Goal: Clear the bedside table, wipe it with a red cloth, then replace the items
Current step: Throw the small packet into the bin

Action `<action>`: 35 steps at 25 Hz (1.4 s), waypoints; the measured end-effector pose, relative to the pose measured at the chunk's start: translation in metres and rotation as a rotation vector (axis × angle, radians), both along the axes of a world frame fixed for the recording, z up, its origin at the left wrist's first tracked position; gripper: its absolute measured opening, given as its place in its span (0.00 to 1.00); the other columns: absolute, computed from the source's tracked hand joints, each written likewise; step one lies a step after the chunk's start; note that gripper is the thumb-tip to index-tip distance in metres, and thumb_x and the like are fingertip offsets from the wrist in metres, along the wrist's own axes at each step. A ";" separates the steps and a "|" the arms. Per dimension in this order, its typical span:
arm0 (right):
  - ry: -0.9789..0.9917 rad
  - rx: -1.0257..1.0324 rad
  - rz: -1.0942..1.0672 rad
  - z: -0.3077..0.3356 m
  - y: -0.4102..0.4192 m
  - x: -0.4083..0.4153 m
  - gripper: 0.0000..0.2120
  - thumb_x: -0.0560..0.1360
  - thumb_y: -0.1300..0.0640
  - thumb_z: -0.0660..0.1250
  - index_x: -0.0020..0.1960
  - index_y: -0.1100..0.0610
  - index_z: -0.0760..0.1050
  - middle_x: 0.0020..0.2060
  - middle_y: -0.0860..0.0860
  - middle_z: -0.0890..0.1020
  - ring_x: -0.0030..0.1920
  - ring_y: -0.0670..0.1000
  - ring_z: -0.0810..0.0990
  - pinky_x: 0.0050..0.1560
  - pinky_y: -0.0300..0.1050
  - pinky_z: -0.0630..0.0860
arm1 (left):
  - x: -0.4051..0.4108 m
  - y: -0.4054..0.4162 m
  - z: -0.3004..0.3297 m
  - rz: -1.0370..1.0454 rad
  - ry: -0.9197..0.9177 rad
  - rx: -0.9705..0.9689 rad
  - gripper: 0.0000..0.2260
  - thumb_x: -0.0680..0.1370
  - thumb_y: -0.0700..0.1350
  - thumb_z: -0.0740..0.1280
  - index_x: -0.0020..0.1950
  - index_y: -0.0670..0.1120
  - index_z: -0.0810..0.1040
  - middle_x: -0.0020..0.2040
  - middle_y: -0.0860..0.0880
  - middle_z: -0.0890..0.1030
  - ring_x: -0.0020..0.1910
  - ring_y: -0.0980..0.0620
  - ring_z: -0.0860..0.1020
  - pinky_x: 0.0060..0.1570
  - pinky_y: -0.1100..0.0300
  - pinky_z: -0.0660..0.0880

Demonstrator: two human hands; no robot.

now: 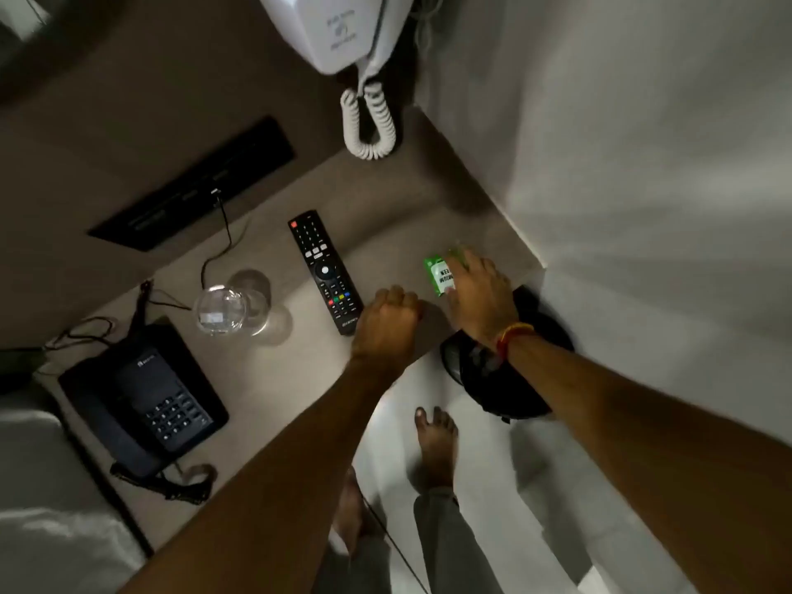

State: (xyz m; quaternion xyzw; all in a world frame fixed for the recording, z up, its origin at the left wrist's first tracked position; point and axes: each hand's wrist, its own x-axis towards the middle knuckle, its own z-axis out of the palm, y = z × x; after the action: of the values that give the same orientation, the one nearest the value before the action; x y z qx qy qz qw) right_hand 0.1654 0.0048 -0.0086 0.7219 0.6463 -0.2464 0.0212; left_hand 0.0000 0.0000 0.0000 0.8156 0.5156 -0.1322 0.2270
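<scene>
A person's right hand [480,293] pinches a green packet [438,274] on the table [385,199]; the left hand [388,321], fisted, rests beside a remote [324,270].

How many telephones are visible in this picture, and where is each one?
2. A black desk telephone sits at the left end of the bedside table; a white wall telephone hangs above its far end. None seems hidden.

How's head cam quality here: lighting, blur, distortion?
Head view: dim overall, with a brighter patch on the table near the remote. The right hand on the green packet is slightly motion-blurred, and the packet print is only partly legible. The glass shows soft highlights. Wide-angle stretch bends the wall and forearms towards the edges.
</scene>
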 end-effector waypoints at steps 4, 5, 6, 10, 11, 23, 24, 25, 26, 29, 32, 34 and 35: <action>-0.078 -0.009 -0.201 -0.015 0.028 -0.006 0.32 0.76 0.50 0.74 0.75 0.54 0.65 0.71 0.62 0.69 0.69 0.65 0.72 0.66 0.58 0.73 | 0.003 0.005 -0.020 0.003 0.073 0.036 0.21 0.79 0.43 0.69 0.71 0.43 0.72 0.67 0.40 0.75 0.68 0.40 0.72 0.64 0.45 0.72; -0.096 -0.020 -0.235 -0.020 0.029 -0.010 0.33 0.75 0.49 0.75 0.75 0.54 0.65 0.71 0.63 0.69 0.69 0.65 0.72 0.66 0.57 0.73 | 0.003 0.003 -0.024 0.015 0.083 0.013 0.22 0.79 0.45 0.70 0.72 0.43 0.71 0.68 0.40 0.74 0.68 0.39 0.72 0.65 0.45 0.72; -0.093 -0.033 -0.263 -0.022 0.025 -0.013 0.35 0.74 0.49 0.76 0.74 0.54 0.65 0.70 0.63 0.70 0.69 0.64 0.72 0.66 0.57 0.73 | 0.003 0.000 -0.028 0.025 0.084 0.003 0.23 0.78 0.46 0.70 0.72 0.43 0.70 0.68 0.40 0.74 0.69 0.39 0.71 0.66 0.45 0.72; 0.193 -0.032 -0.506 -0.028 0.016 -0.006 0.37 0.69 0.59 0.81 0.73 0.58 0.66 0.69 0.62 0.74 0.68 0.63 0.77 0.64 0.58 0.80 | 0.009 0.000 -0.034 0.071 0.118 -0.019 0.24 0.78 0.44 0.71 0.72 0.41 0.70 0.68 0.39 0.74 0.68 0.38 0.72 0.66 0.45 0.74; 0.259 -0.023 -0.557 -0.030 0.010 -0.002 0.35 0.70 0.61 0.80 0.71 0.58 0.68 0.69 0.61 0.74 0.66 0.63 0.78 0.62 0.58 0.82 | 0.011 -0.001 -0.035 0.058 0.137 -0.012 0.25 0.76 0.43 0.73 0.72 0.42 0.71 0.68 0.39 0.73 0.67 0.38 0.72 0.65 0.45 0.75; 0.428 0.015 -0.947 -0.043 -0.110 0.094 0.19 0.73 0.63 0.78 0.57 0.58 0.71 0.55 0.55 0.80 0.58 0.61 0.84 0.49 0.50 0.85 | 0.109 -0.040 -0.018 0.253 -0.236 -0.148 0.13 0.81 0.40 0.67 0.64 0.39 0.72 0.57 0.38 0.81 0.55 0.41 0.82 0.57 0.47 0.82; 0.412 0.000 -0.968 -0.045 -0.119 0.098 0.19 0.73 0.63 0.78 0.57 0.58 0.71 0.56 0.57 0.81 0.58 0.62 0.84 0.48 0.49 0.84 | 0.121 -0.051 -0.021 0.270 -0.292 -0.200 0.11 0.81 0.39 0.67 0.62 0.40 0.73 0.56 0.39 0.81 0.54 0.41 0.83 0.56 0.48 0.83; 0.388 -0.018 -0.987 -0.048 -0.126 0.102 0.19 0.73 0.63 0.77 0.57 0.59 0.71 0.58 0.59 0.82 0.57 0.62 0.84 0.47 0.48 0.83 | 0.131 -0.063 -0.024 0.303 -0.335 -0.250 0.08 0.82 0.39 0.66 0.60 0.40 0.74 0.54 0.40 0.82 0.53 0.41 0.83 0.55 0.48 0.83; 0.358 -0.044 -0.995 -0.050 -0.133 0.105 0.19 0.74 0.63 0.77 0.58 0.59 0.71 0.59 0.61 0.82 0.58 0.63 0.84 0.48 0.49 0.83 | 0.140 -0.074 -0.029 0.351 -0.365 -0.292 0.07 0.82 0.40 0.65 0.58 0.39 0.75 0.53 0.41 0.82 0.52 0.42 0.84 0.54 0.49 0.83; 0.269 -0.151 -0.945 -0.058 -0.148 0.113 0.20 0.75 0.65 0.74 0.64 0.60 0.72 0.62 0.63 0.81 0.61 0.65 0.82 0.57 0.56 0.84 | 0.150 -0.095 -0.049 0.520 -0.392 -0.347 0.09 0.83 0.43 0.65 0.58 0.37 0.77 0.53 0.39 0.83 0.53 0.41 0.84 0.56 0.50 0.83; 0.272 -0.171 -0.885 -0.062 -0.152 0.121 0.21 0.75 0.68 0.73 0.66 0.62 0.73 0.62 0.63 0.80 0.62 0.64 0.80 0.61 0.54 0.81 | 0.149 -0.099 -0.065 0.575 -0.374 -0.378 0.11 0.83 0.43 0.64 0.61 0.36 0.76 0.57 0.37 0.83 0.57 0.39 0.83 0.60 0.46 0.82; 0.247 -0.152 -0.842 -0.062 -0.153 0.124 0.23 0.75 0.67 0.72 0.68 0.63 0.73 0.64 0.63 0.79 0.66 0.64 0.77 0.66 0.55 0.78 | 0.142 -0.098 -0.069 0.553 -0.346 -0.362 0.11 0.83 0.42 0.65 0.62 0.38 0.76 0.58 0.38 0.82 0.59 0.40 0.83 0.60 0.46 0.82; 0.210 -0.149 -0.807 -0.059 -0.153 0.124 0.23 0.76 0.66 0.71 0.70 0.62 0.73 0.67 0.62 0.77 0.69 0.63 0.74 0.68 0.55 0.76 | 0.137 -0.098 -0.068 0.545 -0.342 -0.357 0.11 0.83 0.42 0.66 0.63 0.39 0.76 0.59 0.39 0.82 0.60 0.41 0.83 0.61 0.48 0.82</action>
State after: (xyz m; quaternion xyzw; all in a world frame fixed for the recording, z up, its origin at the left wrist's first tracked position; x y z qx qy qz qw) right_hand 0.2895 -0.1482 -0.0676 0.8847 0.2907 -0.3530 -0.0908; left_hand 0.1368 -0.0977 -0.0684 0.6059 0.6374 -0.0166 0.4757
